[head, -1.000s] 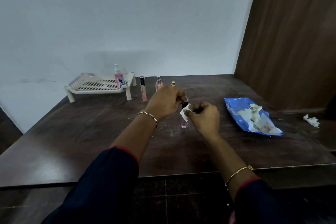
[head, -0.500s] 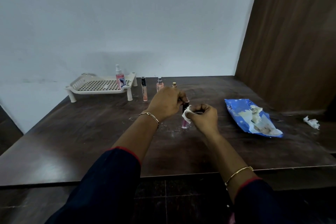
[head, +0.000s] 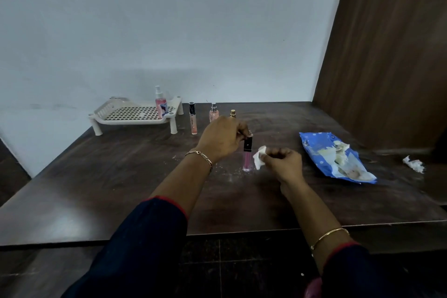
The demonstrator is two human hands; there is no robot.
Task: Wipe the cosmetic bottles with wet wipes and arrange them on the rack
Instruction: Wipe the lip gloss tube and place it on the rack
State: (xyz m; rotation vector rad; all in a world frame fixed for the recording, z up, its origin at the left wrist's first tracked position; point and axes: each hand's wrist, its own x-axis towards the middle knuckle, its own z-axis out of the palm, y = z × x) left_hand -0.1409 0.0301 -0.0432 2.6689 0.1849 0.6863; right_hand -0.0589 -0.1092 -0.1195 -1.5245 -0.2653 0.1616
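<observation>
Currently, the dark wooden table (head: 96, 189), scuffed and flecked with white specks, abuts a pale wall (head: 145, 31) and a wood-grain panel (head: 387, 55) on the right. The left hand (head: 222, 140) grips the black cap of an upright pink lip gloss tube (head: 247, 159) standing mid-table. The right hand (head: 281, 162), apart from the left, pinches a wet wipe (head: 259, 159) just beside the tube. A white perforated rack (head: 135, 113) at the rear left carries a pink spray bottle (head: 160, 103). A blue wipes pack (head: 324, 152) lies to the right.
</observation>
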